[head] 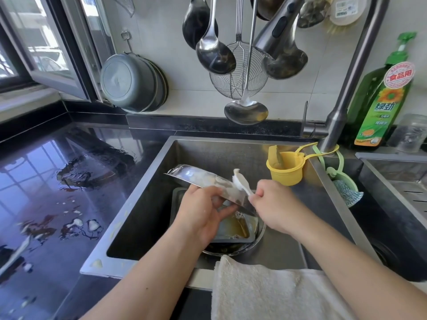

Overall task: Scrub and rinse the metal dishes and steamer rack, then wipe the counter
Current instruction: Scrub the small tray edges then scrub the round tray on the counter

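One green soap bottle [381,98] reads "食品用" and "绿劲".

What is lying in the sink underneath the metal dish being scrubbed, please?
Under the tilted metal dish sits a rectangular tray holding brownish, foamy water, resting on a round metal rim. The hands and dish cover the rest.

Shiny silver metal dish [203,181] with whitish suds, frame centre. White brush [240,182]. Yellow cup [285,173] right of centre. Green soap bottle [379,98], sunflower label, upper right. White towel [265,292] at bottom. Glossy black counter [57,181], left. Grey sink [147,199].
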Available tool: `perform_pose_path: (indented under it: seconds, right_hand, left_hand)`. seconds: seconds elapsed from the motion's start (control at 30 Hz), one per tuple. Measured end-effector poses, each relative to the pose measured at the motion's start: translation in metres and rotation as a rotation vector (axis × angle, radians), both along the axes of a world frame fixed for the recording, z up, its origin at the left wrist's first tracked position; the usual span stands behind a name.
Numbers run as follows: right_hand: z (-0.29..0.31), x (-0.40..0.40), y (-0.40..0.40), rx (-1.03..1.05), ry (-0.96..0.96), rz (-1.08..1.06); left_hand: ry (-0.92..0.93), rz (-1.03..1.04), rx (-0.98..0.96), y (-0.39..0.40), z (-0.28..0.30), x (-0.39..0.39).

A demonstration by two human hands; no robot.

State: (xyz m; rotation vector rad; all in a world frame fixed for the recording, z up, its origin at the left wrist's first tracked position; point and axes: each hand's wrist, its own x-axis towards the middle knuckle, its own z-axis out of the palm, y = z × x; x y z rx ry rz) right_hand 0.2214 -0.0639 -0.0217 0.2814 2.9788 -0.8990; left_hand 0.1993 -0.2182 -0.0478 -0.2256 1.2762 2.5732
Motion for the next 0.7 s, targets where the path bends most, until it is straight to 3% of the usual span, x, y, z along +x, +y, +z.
perform_pose_path:
  seconds: [0.23, 0.43, 0.53, 0.7]
  right_hand:
    - [-0.001, 0.008, -0.021, -0.035, 0.089, 0.092]
    - [0.002, -0.002, 0.01, -0.008, 0.026, -0.046]
    - [0.002, -0.005, 0.019, -0.089, -0.002, -0.096]
    - [0.004, 0.003, 0.0, -0.164, 0.06, 0.028]
  left_hand:
    - [-0.068, 0.013, 0.109, 0.003, 0.008, 0.003]
    - [-0.079, 0.12, 0.226, -0.008, 0.009, -0.006]
    - [-0.07, 0.148, 0.208, -0.008, 0.01, -0.004]
    - [-0.088, 0.138, 0.217, -0.004, 0.011, -0.001]
